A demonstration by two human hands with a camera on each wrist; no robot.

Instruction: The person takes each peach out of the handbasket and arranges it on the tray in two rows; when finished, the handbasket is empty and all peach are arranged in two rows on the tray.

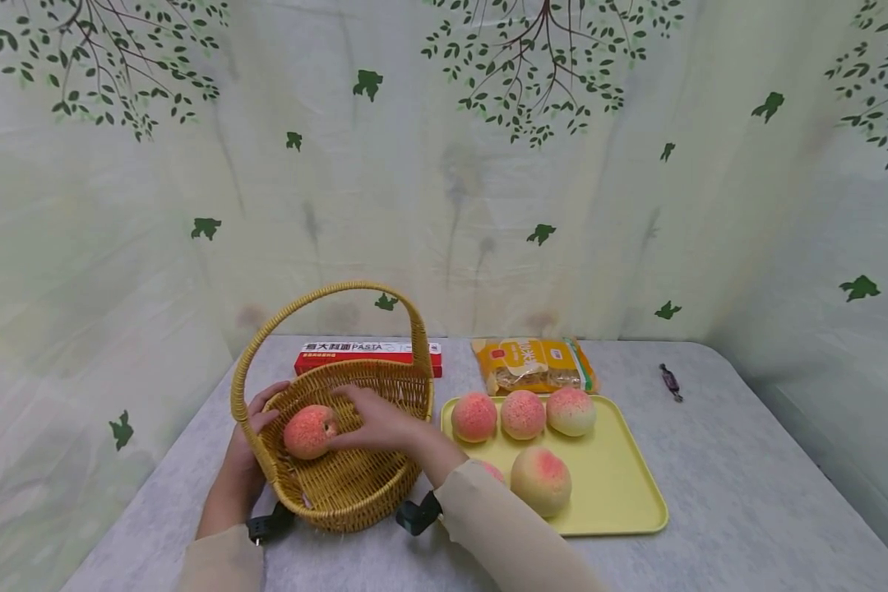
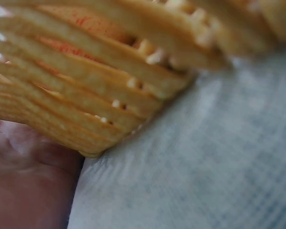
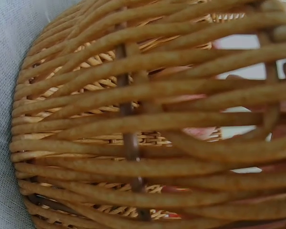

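Note:
A wicker basket with a tall arched handle stands at the left of the table. My left hand grips its left side at the rim, the palm close against the weave in the left wrist view. Inside the basket lies a red-pink peach, glimpsed through the weave in the left wrist view. My right hand reaches in over the right rim, thumb and fingers spread apart beside the peach, the thumb tip right at its edge. Basket strands mostly hide that hand in the right wrist view.
A yellow tray holding several peaches stands right of the basket, partly under the right forearm. Behind are a red and white pasta box and an orange food bag. A small dark object lies far right.

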